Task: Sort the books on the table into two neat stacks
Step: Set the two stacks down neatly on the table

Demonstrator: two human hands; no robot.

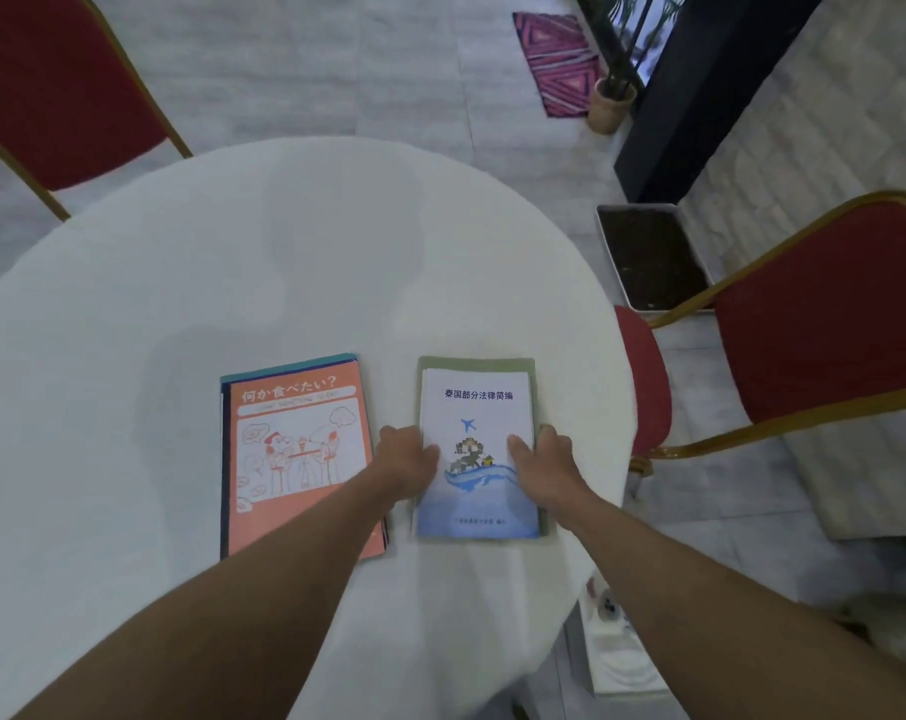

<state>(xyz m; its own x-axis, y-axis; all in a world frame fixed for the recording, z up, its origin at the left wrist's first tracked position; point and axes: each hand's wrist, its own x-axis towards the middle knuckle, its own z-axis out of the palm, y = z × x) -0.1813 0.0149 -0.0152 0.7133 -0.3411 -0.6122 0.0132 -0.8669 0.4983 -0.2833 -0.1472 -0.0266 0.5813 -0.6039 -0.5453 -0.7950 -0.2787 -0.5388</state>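
Note:
Two stacks of books lie side by side on the round white table (233,283). The left stack has an orange book (295,459) with a line drawing on top, and blue and dark edges of books show beneath it. The right stack has a white-and-blue book (476,402) on top of a slightly larger green book (474,363). My left hand (407,452) grips the right stack's left edge, and my left forearm crosses the orange book's lower right corner. My right hand (542,454) grips the same stack's right edge, thumb on the cover.
Red padded chairs with gold frames stand at the far left (61,90) and at the right (825,314), the right one's seat close to the table edge. A tray of soil (648,257), a potted plant (611,103) and a pink patterned mat (557,62) are on the floor beyond.

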